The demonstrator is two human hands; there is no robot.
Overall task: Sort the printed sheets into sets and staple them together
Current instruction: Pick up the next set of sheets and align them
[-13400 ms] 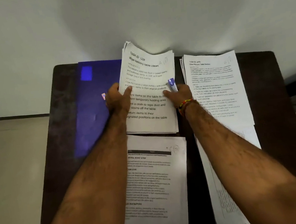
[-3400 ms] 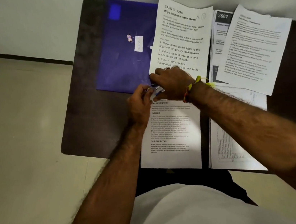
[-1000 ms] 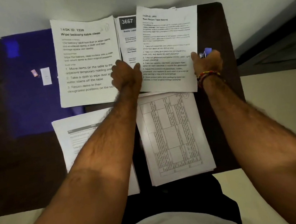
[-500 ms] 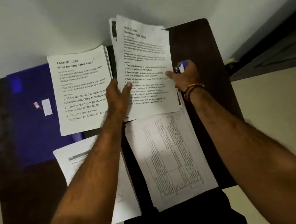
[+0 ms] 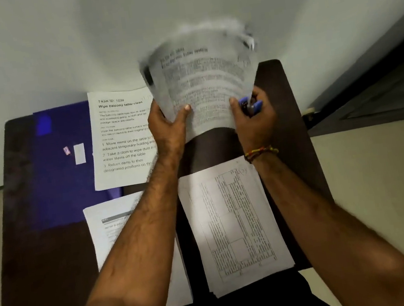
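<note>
A stack of printed sheets (image 5: 201, 81) is lifted upright off the dark table (image 5: 38, 264), its top blurred by motion. My left hand (image 5: 169, 126) grips the stack's lower left edge, thumb on the front. My right hand (image 5: 253, 118) grips the lower right edge and also holds a small blue stapler (image 5: 251, 105) against the palm. A "Wipe balcony table clean" set (image 5: 122, 137) lies to the left. A sheet with a table grid (image 5: 233, 225) lies near me on the right, and another printed set (image 5: 108, 229) lies partly under my left forearm.
A purple plastic folder (image 5: 64, 166) with a white label lies on the table's left half, under the left set's edge. A white wall rises right behind the table. A dark door frame (image 5: 379, 83) and beige floor are to the right.
Both hands have raised the right-hand stack off the table and tipped it upright; it was lying nearly flat half a second ago. The stapler stays in my right hand.
</note>
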